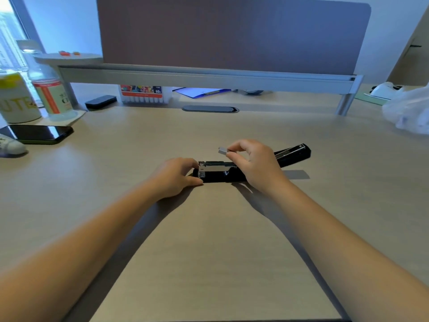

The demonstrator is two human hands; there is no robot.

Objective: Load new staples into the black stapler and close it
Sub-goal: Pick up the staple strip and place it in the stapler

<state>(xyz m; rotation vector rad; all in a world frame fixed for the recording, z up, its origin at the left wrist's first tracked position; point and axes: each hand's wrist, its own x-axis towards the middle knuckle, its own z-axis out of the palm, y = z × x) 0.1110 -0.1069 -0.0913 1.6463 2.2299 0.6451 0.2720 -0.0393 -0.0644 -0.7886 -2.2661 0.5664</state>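
Observation:
The black stapler (pixel 218 176) lies on the desk in the middle of the view, opened flat. Its lid (pixel 293 154) is swung back to the right and its silver staple channel (pixel 214 167) faces up. My left hand (pixel 175 176) grips the stapler's left end, thumb in front and fingers behind. My right hand (pixel 254 162) hovers just above the channel and pinches a short silver strip of staples (pixel 222 150) between thumb and forefinger. The strip is a little above the channel and apart from it.
A black phone (pixel 38 134) lies at the left edge, with a can (pixel 17 98) and a bottle (pixel 50 89) behind it. A marker box (pixel 145 94) and a blue clipboard (pixel 204 91) sit under the raised shelf (pixel 209 77). A white plastic bag (pixel 408 108) is at far right.

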